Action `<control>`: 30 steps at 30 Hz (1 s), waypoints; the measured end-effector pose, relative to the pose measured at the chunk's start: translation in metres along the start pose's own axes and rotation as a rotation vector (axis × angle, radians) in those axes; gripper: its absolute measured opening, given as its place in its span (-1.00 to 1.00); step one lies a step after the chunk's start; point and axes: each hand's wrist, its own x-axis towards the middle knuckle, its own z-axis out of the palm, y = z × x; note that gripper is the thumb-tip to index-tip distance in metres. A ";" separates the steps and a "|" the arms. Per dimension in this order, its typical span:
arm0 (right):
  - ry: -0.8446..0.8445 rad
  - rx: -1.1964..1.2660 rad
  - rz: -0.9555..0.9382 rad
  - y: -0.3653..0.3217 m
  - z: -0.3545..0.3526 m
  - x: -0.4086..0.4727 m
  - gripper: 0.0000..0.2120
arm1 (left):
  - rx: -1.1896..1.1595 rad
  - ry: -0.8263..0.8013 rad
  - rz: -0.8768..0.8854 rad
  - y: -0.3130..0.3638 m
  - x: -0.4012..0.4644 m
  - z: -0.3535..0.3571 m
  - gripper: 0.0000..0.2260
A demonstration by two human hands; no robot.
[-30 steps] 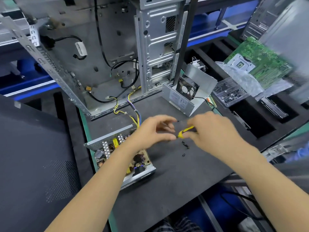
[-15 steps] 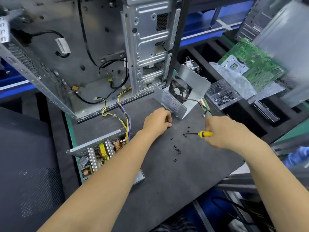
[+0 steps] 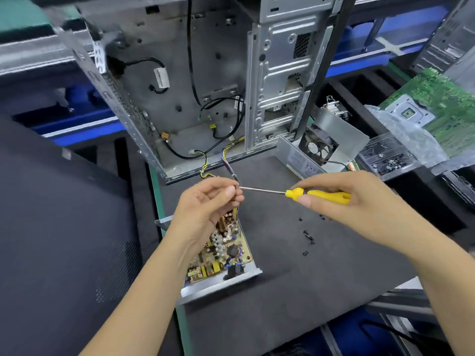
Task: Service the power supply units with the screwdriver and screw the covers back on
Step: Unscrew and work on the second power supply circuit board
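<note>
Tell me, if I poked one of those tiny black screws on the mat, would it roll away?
Probably only a little. The loose black screws look very light, so a poke would likely scoot one. They have wide heads, so one would likely curl round in a circle. The dark mat looks soft and grippy, which should slow it.

Open power supply (image 3: 221, 255) on mat (image 3: 295, 291), loose screws (image 3: 308, 235) right; case (image 3: 210, 86) behind

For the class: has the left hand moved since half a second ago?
Yes. The left hand has lifted off the mat near the fan cover and come back over the open power supply, fingertips meeting the screwdriver tip.
</note>
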 end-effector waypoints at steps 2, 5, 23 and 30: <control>-0.016 0.025 -0.031 -0.008 0.010 0.004 -0.89 | -0.041 0.050 0.004 0.001 -0.009 -0.009 -0.85; -0.037 0.031 -0.056 -0.015 0.020 0.009 -0.82 | -0.083 0.072 0.009 0.006 -0.017 -0.022 -0.85; -0.132 -0.072 -0.029 -0.027 0.028 0.018 -0.80 | 0.378 0.127 0.334 0.013 -0.034 -0.039 -0.89; -0.375 0.231 0.171 -0.024 0.031 0.031 -0.65 | 0.510 0.122 0.382 0.009 -0.039 -0.047 -0.87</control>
